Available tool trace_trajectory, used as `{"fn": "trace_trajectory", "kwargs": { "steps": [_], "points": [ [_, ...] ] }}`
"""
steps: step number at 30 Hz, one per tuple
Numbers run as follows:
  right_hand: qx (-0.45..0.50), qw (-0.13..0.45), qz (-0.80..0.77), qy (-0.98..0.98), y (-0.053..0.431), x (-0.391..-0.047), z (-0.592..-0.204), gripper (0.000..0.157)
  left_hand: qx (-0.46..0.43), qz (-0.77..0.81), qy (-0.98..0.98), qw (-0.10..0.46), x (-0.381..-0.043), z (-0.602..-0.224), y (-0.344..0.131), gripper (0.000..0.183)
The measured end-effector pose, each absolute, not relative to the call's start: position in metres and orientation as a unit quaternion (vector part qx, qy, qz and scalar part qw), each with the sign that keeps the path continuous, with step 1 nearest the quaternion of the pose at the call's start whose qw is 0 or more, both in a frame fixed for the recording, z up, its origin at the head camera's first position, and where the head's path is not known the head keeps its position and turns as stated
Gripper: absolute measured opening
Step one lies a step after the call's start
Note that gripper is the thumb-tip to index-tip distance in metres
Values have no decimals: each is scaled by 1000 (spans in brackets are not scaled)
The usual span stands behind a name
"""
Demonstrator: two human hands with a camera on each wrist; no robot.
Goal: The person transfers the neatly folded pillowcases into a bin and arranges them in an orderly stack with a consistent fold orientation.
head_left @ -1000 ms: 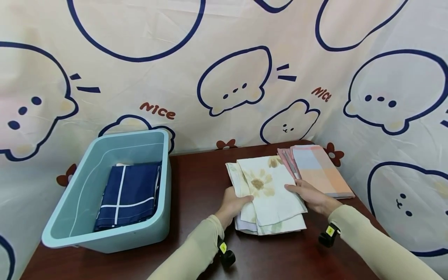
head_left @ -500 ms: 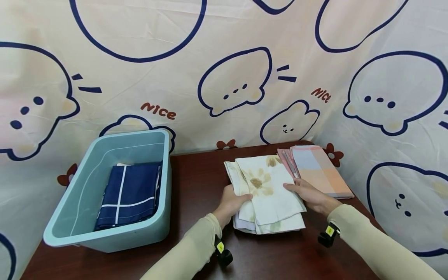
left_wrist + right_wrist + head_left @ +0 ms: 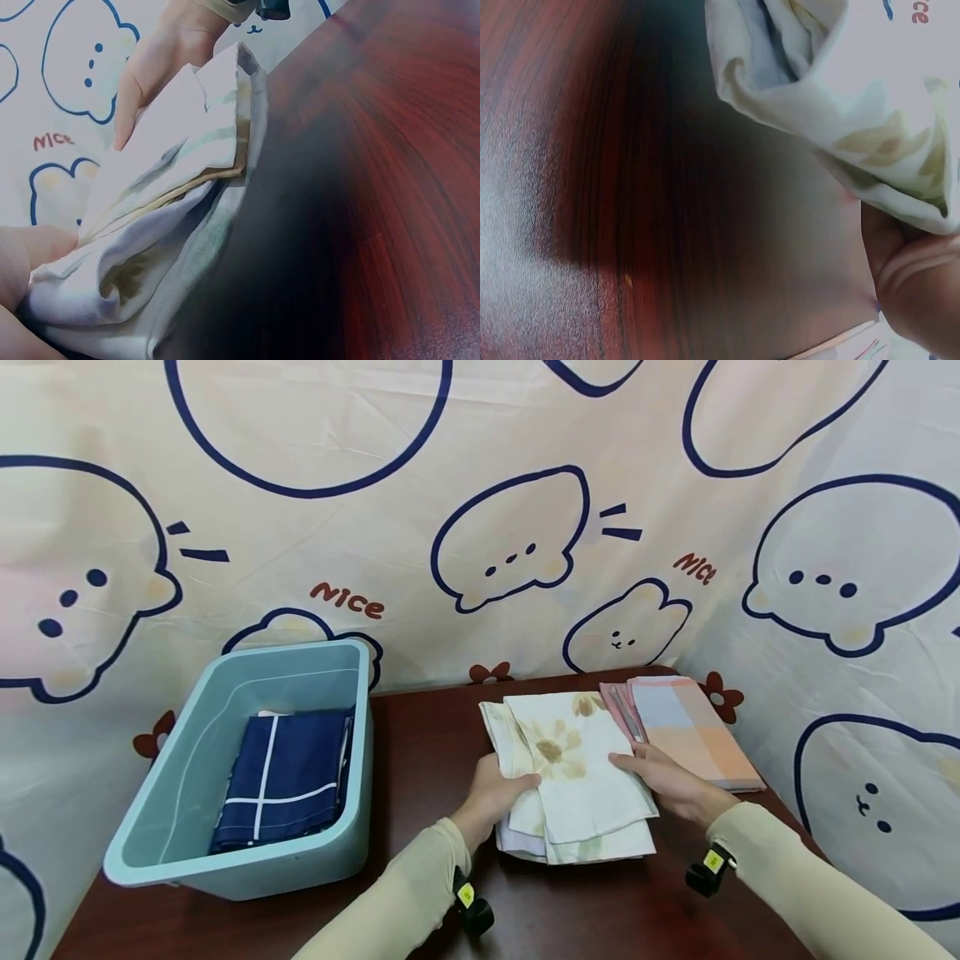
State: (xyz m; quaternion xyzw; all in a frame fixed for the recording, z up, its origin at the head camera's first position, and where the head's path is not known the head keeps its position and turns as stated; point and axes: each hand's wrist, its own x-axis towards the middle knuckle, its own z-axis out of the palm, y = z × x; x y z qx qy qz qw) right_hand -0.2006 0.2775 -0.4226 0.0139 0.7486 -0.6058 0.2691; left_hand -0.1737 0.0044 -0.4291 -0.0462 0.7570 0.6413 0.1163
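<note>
A folded white cloth (image 3: 592,802) with tan flowers is held between both hands over the dark red table. At its left edge my left hand (image 3: 491,793) grips the layers, thumb on top and the other fingers underneath. My right hand (image 3: 667,781) pinches the opposite edge, its thumb on the upper face. From the left wrist view, the cloth (image 3: 165,150) shows several loose layers with green and tan patches along its near side. In the right wrist view the right hand (image 3: 922,285) lies at the cloth's (image 3: 870,127) edge, and its fingers are partly hidden below.
A light blue plastic bin (image 3: 360,760) stands at the left, with a folded navy cloth (image 3: 300,760) crossed by white lines inside. Behind my right hand lies a folded checked cloth (image 3: 697,727) in pink, blue and orange. A printed curtain (image 3: 405,527) encloses the table (image 3: 420,735).
Both hands keep their hold on the floral cloth, which has shifted slightly left. The head view has turned a little, so the bin appears slightly farther right.
</note>
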Motion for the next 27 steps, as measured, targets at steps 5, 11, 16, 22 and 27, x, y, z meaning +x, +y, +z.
{"fn": "trace_trajectory", "kwargs": {
  "steps": [5, 11, 16, 22, 27],
  "points": [
    [14, 272, -610, 744, 276, -197, -419, 66, -47, 636, 761, 118, -171, -425, 2, 43],
    [12, 275, -609, 744, 273, -195, -418, 67, -48, 635, 762, 118, -169, -419, -2, 45],
    [14, 274, -610, 744, 270, -194, -416, 66, -51, 636, 760, 120, -169, -413, -7, 45],
    [5, 273, -609, 745, 264, -192, -408, 64, -50, 623, 772, 115, -170, -407, -11, 47],
    [-3, 258, -619, 742, 259, -190, -403, 63, -49, 623, 773, 112, -171, -400, -15, 49]
  ]
}}
